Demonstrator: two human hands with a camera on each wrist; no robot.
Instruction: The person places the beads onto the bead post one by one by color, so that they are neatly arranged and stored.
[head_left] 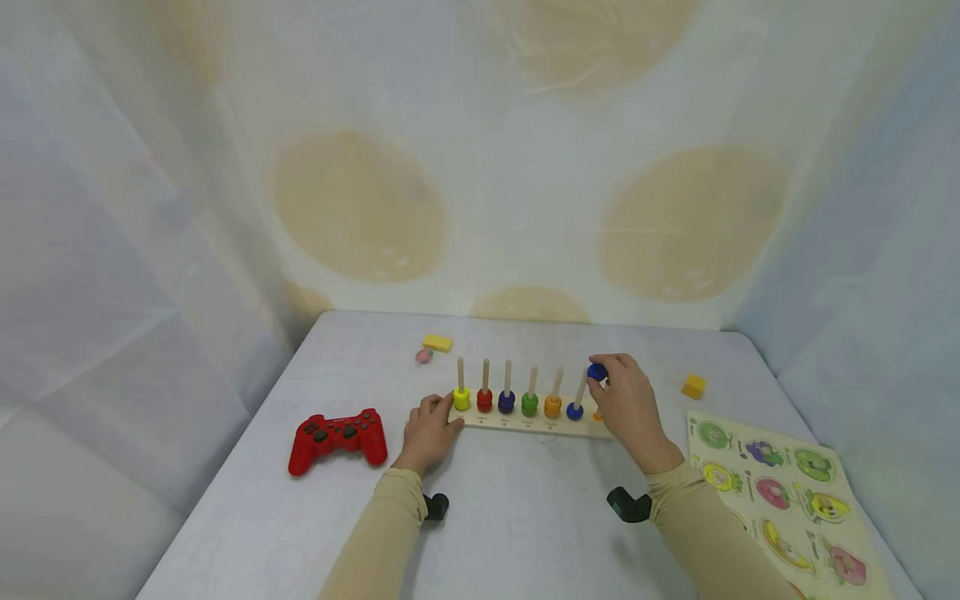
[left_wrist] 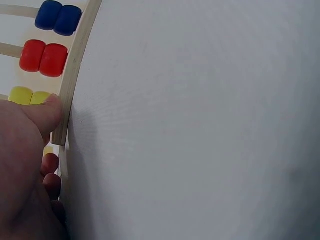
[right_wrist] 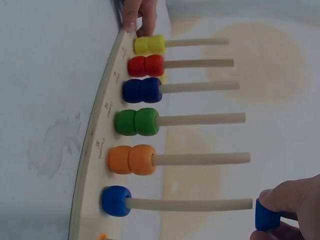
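Observation:
A wooden peg board [head_left: 525,422] lies across the middle of the table with several upright pegs. Each peg carries beads at its foot: yellow [head_left: 462,399], red, dark blue, green, orange and blue [head_left: 575,411]. My left hand [head_left: 442,412] grips the board's left end, thumb [left_wrist: 47,112] against its front edge [left_wrist: 75,60]. My right hand [head_left: 606,372] pinches a blue bead [right_wrist: 266,216] just off the tip of the blue peg [right_wrist: 190,204], which has one blue bead [right_wrist: 116,201] at its base.
A red game controller [head_left: 338,437] lies left of my left hand. A yellow block [head_left: 437,342] and a small pink piece [head_left: 423,356] sit behind the board. A yellow cube [head_left: 693,386] is at the right, and a fruit puzzle board [head_left: 780,500] lies at the front right.

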